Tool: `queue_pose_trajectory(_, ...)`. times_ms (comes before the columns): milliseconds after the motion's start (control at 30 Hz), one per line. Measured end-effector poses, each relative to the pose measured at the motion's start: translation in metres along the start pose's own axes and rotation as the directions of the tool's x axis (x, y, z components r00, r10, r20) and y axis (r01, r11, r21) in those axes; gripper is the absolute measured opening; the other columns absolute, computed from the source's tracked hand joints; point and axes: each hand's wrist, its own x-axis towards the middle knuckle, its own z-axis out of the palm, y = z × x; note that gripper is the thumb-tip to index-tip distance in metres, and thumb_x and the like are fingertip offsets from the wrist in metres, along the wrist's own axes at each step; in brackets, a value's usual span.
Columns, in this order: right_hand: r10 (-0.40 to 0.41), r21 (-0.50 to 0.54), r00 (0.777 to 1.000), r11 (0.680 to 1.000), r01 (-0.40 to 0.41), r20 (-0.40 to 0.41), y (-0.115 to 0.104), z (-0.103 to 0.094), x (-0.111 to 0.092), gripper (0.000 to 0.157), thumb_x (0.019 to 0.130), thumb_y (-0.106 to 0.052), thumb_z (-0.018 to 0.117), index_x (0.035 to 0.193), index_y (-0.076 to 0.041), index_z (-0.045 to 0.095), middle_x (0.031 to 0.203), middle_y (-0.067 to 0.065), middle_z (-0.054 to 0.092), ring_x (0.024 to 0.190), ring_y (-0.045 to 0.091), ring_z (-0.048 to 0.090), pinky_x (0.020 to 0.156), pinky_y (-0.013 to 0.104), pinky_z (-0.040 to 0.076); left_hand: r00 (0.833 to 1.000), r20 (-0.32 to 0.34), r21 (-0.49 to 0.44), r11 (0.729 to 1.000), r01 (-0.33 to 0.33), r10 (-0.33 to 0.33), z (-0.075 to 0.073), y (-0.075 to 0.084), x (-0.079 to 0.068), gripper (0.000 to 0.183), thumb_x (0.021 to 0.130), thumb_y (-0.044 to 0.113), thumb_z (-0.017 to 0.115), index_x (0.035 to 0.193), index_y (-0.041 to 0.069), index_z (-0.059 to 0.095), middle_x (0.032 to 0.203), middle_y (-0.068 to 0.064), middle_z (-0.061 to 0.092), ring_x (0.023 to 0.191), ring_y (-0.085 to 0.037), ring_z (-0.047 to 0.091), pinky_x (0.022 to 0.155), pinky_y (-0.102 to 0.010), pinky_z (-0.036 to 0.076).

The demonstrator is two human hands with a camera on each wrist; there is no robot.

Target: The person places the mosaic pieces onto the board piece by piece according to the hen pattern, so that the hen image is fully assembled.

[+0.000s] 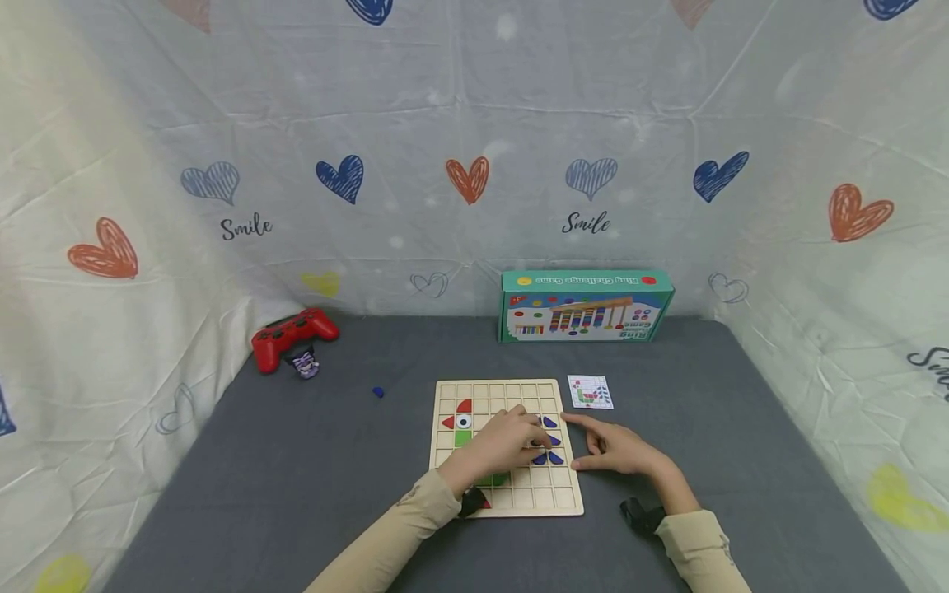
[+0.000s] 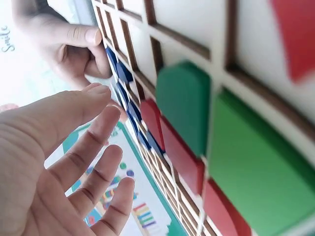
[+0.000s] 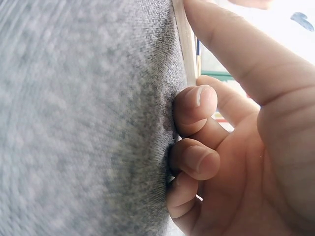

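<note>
A wooden grid board lies on the grey cloth, holding red pieces, green pieces, an eye piece and several dark blue pieces. My left hand reaches across it, fingertips over the blue pieces. In the left wrist view, the fingers of that hand are loosely bent, thumb and index tips close together with no piece visible between them. Thumb and index of my right hand touch the board's right edge. The right wrist view shows this hand's other fingers curled against the cloth.
A small pattern card lies beyond the board's right corner. One loose blue piece sits to the left. Farther back are a red game controller, a small figurine and a green game box by the curtain.
</note>
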Motion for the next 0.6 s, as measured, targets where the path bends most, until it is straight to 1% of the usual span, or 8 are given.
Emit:
queue_pose_trajectory(67, 0.007, -0.001, 1.000, 1.000, -0.007, -0.001, 0.000, 0.000, 0.000, 0.073, 0.079, -0.040, 0.071, 0.140, -0.015, 0.040, 0.064, -0.007, 0.045, 0.051, 0.002, 0.036, 0.050, 0.020, 0.030, 1.000, -0.015, -0.002, 1.000, 0.011, -0.011, -0.002, -0.004, -0.004, 0.014, 0.086, 0.026, 0.066, 0.098, 0.029, 0.072, 0.097, 0.012, 0.064, 0.087, -0.008, 0.049, 0.070, -0.025, 0.041)
queue_pose_trajectory(233, 0.026, 0.004, 1.000, 1.000, -0.026, 0.003, 0.000, 0.000, 0.001, 0.073, 0.078, -0.040, 0.071, 0.140, -0.015, 0.040, 0.064, -0.008, 0.044, 0.051, 0.002, 0.036, 0.050, 0.020, 0.029, 0.998, -0.028, 0.005, 0.998, 0.055, -0.055, -0.006, -0.015, -0.013, 0.016, 0.085, 0.024, 0.067, 0.100, 0.029, 0.072, 0.100, 0.010, 0.065, 0.093, -0.010, 0.052, 0.074, -0.027, 0.045)
queue_pose_trajectory(367, 0.032, 0.008, 0.999, 0.999, -0.032, 0.008, 0.000, -0.001, 0.001, 0.074, 0.078, -0.041, 0.071, 0.140, -0.015, 0.040, 0.064, -0.007, 0.044, 0.052, 0.002, 0.036, 0.050, 0.020, 0.029, 0.995, -0.047, -0.053, 0.995, 0.084, -0.087, -0.010, -0.026, -0.022, 0.016, 0.086, 0.021, 0.066, 0.099, 0.025, 0.073, 0.100, 0.009, 0.065, 0.092, -0.012, 0.053, 0.077, -0.027, 0.045)
queue_pose_trajectory(467, 0.024, 0.003, 1.000, 1.000, -0.024, 0.004, 0.000, -0.001, 0.001, 0.074, 0.078, -0.041, 0.071, 0.140, -0.015, 0.041, 0.064, -0.007, 0.044, 0.052, 0.003, 0.036, 0.050, 0.020, 0.029, 0.991, -0.064, -0.095, 0.989, 0.110, -0.116, -0.014, -0.035, -0.030, 0.016, 0.086, 0.019, 0.065, 0.100, 0.024, 0.072, 0.099, 0.008, 0.065, 0.090, -0.012, 0.051, 0.076, -0.027, 0.043)
queue_pose_trajectory(600, 0.012, -0.005, 1.000, 1.000, -0.012, -0.001, 0.000, 0.000, 0.001, 0.073, 0.078, -0.041, 0.071, 0.140, -0.015, 0.041, 0.065, -0.007, 0.045, 0.052, 0.002, 0.036, 0.051, 0.020, 0.029, 0.983, -0.100, -0.095, 0.985, 0.143, -0.152, -0.018, -0.047, -0.040, 0.017, 0.085, 0.018, 0.065, 0.100, 0.023, 0.072, 0.096, 0.006, 0.065, 0.088, -0.013, 0.051, 0.071, -0.029, 0.042)
